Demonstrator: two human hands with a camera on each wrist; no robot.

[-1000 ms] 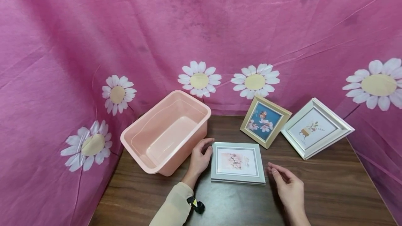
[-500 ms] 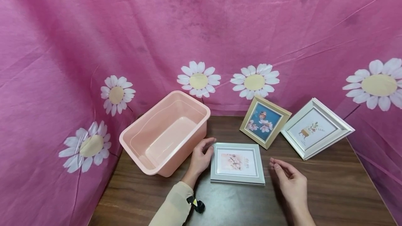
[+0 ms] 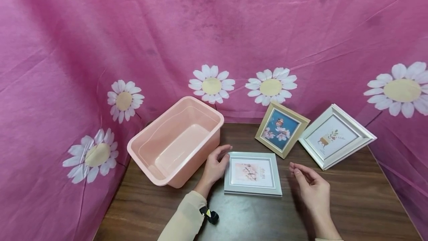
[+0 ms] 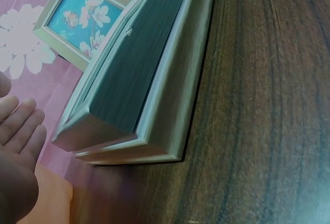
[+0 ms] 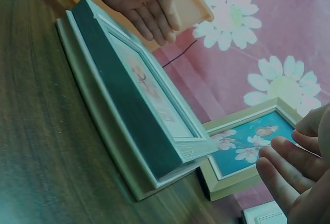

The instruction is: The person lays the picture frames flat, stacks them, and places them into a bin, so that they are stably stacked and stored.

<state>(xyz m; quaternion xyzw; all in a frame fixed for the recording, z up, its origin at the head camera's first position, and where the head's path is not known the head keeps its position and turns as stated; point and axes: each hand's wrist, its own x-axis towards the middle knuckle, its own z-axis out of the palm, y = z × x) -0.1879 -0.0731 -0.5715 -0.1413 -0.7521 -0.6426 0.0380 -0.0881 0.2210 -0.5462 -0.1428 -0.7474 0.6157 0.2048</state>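
In the head view a pale green-white picture frame (image 3: 253, 174) with a pink flower print lies face up on the table. The wrist views show it on top of another frame (image 4: 175, 100), stacked flat. My left hand (image 3: 215, 164) is by the stack's upper left corner, fingers loosely bent, holding nothing; whether the thumb touches the corner I cannot tell. My right hand (image 3: 312, 189) hovers right of the stack, apart from it, fingers relaxed and nothing in them. A gold frame (image 3: 282, 129) with a blue blossom picture and a white frame (image 3: 337, 137) stand leaning back behind.
A pink plastic bin (image 3: 200, 170) with nothing in it stands left of the stack, close to my left forearm. Behind the wooden table (image 3: 361, 196) hangs a pink cloth (image 3: 234, 29) printed with daisies. A black strap (image 3: 210, 215) is on my left wrist.
My right hand has drawn a little to the right and away from the stack. My left hand has barely shifted, and the frames and bin stay where they were.
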